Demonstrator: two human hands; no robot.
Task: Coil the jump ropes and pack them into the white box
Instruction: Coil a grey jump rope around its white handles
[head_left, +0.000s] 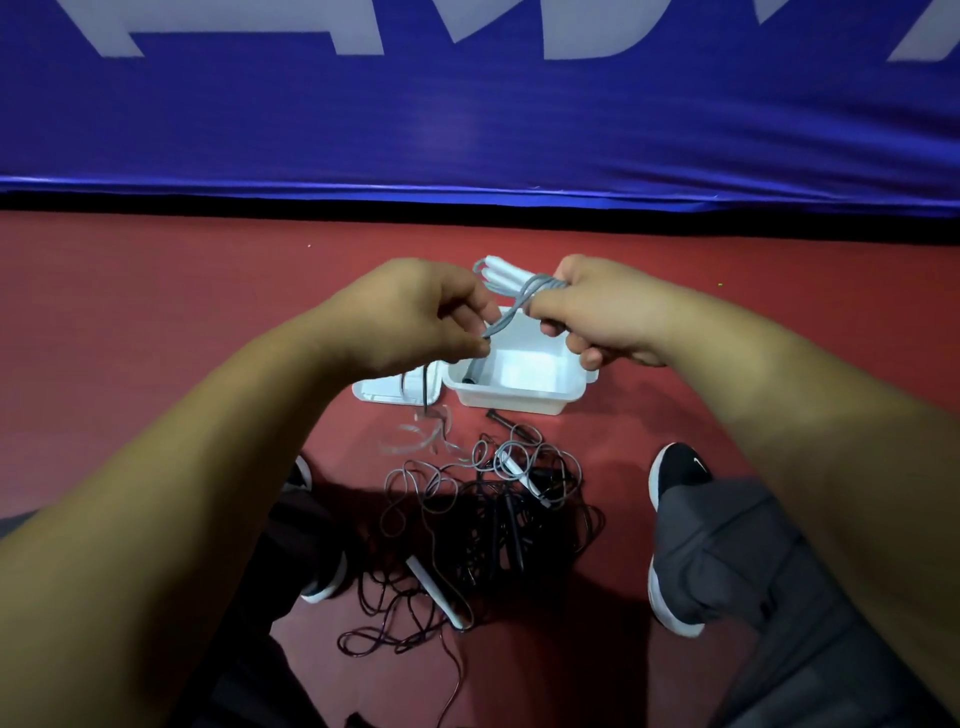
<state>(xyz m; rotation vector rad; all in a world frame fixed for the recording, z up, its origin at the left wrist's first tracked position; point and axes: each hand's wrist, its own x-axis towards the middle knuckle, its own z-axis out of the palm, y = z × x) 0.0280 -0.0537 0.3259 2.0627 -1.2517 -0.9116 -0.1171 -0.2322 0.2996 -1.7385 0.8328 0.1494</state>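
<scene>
My right hand grips a grey jump rope bundle with its white handles sticking out to the left, above the white box. My left hand pinches a loose strand of that grey rope, which hangs down blurred toward the floor. The open white box sits on the red floor; something dark and grey lies in its left corner. A tangled pile of grey and black jump ropes with white and black handles lies on the floor in front of the box.
The box's white lid lies flat at its left. A blue padded wall rises just behind. My two black shoes and dark trouser legs flank the rope pile on the red floor.
</scene>
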